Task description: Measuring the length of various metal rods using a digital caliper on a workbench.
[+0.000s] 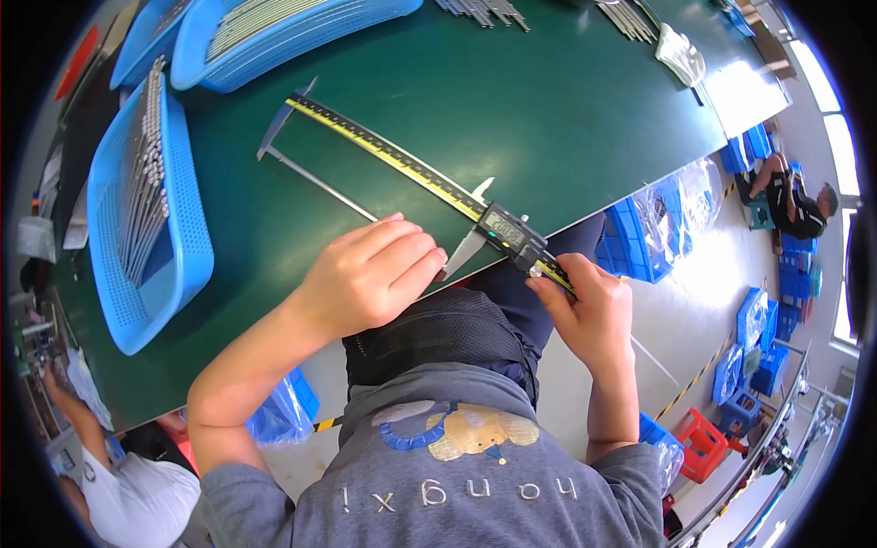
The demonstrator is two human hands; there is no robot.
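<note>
I see a long digital caliper (416, 171) lying diagonally on the green counter (566, 100), its yellow scale running up and away from my right hand (589, 310), which pinches its near end. A thin metal rod (324, 185) lies between its jaws, one end under my left hand (370, 274).

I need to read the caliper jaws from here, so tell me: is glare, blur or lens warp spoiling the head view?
Head view: the long digital caliper with yellow scale and thin metal rod are sharp; window glare washes out the green table's far right corner; fisheye bends the table edge, the rim is black; the left hand covers the rod's near end.
</note>
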